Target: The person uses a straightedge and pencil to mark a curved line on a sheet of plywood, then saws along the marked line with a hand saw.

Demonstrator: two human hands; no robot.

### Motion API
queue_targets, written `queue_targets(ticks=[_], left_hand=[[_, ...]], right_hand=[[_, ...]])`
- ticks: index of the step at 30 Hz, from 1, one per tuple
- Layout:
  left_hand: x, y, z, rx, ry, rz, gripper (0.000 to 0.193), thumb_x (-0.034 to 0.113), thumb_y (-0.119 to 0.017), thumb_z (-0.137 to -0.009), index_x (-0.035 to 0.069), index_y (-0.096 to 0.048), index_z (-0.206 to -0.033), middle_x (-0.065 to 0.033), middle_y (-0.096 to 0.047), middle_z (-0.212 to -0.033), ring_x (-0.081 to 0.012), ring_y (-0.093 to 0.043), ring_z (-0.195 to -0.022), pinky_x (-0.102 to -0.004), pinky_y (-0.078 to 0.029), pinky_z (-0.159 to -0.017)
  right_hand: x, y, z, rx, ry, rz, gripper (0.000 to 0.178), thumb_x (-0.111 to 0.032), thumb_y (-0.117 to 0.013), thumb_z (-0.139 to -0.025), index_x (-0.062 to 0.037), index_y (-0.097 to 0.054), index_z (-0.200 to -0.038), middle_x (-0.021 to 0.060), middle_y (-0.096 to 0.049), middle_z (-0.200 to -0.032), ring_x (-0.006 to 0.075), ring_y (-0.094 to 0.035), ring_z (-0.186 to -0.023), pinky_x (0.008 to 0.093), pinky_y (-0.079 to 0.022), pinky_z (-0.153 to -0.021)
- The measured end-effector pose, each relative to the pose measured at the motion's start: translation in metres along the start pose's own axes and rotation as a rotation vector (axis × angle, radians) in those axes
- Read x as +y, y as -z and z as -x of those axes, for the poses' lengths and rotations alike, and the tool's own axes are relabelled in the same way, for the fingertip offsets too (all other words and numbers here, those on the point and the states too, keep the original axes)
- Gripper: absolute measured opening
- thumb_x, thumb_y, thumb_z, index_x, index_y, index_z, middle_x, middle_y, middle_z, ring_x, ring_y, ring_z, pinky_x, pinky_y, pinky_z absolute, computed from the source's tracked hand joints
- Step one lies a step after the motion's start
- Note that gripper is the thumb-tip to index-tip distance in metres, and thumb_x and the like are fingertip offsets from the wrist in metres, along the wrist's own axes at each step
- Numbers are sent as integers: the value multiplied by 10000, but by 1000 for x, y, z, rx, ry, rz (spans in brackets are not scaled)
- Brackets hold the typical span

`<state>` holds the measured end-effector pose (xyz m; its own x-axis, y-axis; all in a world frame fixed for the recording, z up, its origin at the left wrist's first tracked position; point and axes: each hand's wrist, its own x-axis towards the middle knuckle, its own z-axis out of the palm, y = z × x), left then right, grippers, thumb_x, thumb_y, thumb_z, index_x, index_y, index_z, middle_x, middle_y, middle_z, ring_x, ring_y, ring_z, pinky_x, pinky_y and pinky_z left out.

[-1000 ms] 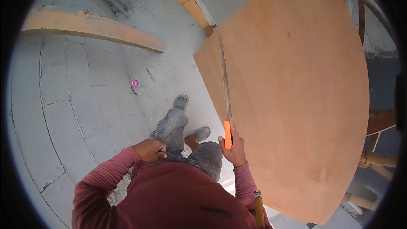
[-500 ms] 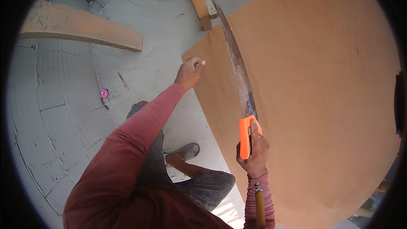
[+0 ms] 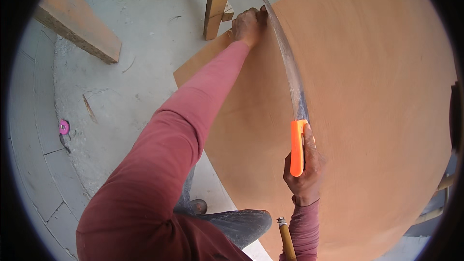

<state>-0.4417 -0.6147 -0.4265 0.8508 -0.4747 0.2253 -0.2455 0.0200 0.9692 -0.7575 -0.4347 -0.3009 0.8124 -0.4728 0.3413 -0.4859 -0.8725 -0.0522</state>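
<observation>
A large brown plywood sheet [image 3: 367, 116] spreads out before me. My right hand [image 3: 307, 171] is wrapped round the orange handle of a handsaw [image 3: 291, 75]. Its long, worn blade points away from me over the sheet, tip near the far edge. Up at that far edge, just left of the blade, my left hand [image 3: 249, 25] is closed with its fingers curled at the sheet's edge. The fingertips are partly hidden, and its thumb side lies close to the blade.
Wooden trestle legs [image 3: 216, 5] stand beyond the sheet's far left edge. A thick timber plank [image 3: 79, 21] juts in at upper left. On the grey floor lie a pink tape measure [image 3: 64, 127] and a wood splinter [image 3: 89, 108]. A brown cigar-like stick [image 3: 287, 241] shows low in front.
My left hand has reached forward and right, from above the sheet's left corner to its far edge beside the blade. The saw, still in my right hand, appears slightly farther right.
</observation>
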Motion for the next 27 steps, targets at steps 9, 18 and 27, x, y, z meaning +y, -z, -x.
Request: queue_targets(ticks=[9,18,27], left_hand=[[8,6,10,13,212,3,684,685,-501,-936,69,-720,-737,-180,-727,-804,-365,-691,-795,-435,-492,-787],[1,-1,4,90,121,-2,677,693,-544,-915,69,-716,-717,-172,-721,-775,-360,-687,-767,-431,-502,-773],[-2,1,4,27,185,25,776,792,-490,-890,74,-723,-706,-153,-713,-729,-329,-683,-743,-423,-482,-775]], right_hand=[[-10,-4,2,-12,-87,-6,722,76,-633,-739,111,-471,-1441,171,-723,-955,278,-662,-668,345,-558,-656],[-17,-3,-7,-1,-53,-20,694,97,-609,-760,103,-469,-1440,200,-714,-1016,284,-654,-641,347,-549,-621],[-37,14,8,-59,-103,32,663,119,-590,-783,111,-470,-1435,161,-689,-906,236,-606,-601,327,-519,-588]])
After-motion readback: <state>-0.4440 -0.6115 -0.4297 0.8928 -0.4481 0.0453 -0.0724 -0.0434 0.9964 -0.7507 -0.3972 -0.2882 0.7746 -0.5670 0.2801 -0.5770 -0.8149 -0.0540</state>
